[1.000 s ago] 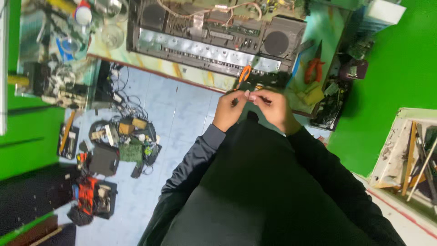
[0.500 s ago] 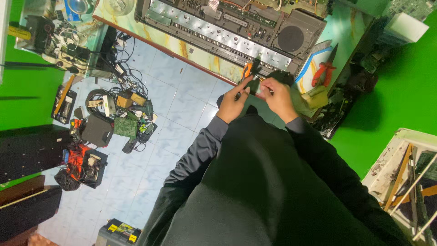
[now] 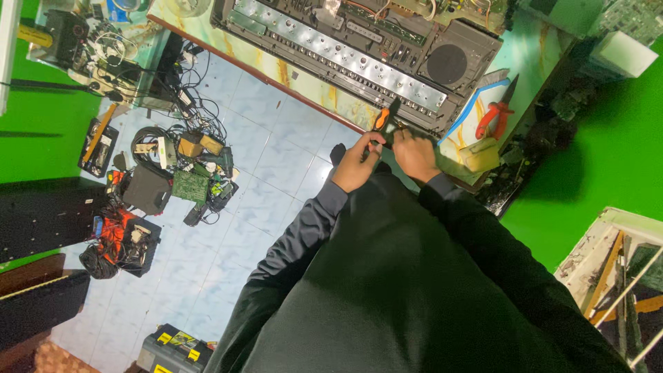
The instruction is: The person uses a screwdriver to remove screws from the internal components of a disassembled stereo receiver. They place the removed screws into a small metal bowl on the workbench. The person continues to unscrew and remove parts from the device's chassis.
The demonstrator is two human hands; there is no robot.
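Two hands are at work at the edge of one workbench (image 3: pixel 304 86), both in dark sleeves. The left hand (image 3: pixel 357 166) is clenched around an orange-and-black handled tool (image 3: pixel 384 121), one of its kind in the grip, whose dark tip points up toward the bench edge. It looks like a small plier or cutter, with an orange grip on one side and black on the other; the working end is too small to make out. The right hand (image 3: pixel 414 153) is curled shut just beside it, touching the same tool, though I cannot tell what its fingers pinch. One long opened audio unit (image 3: pixel 359 41) lies on the bench, with one round speaker grille (image 3: pixel 447 64). One pair of red-handled pliers (image 3: pixel 494 114) rests to the right. One heap of parts and cables (image 3: pixel 176 176) sits on the tiled floor.
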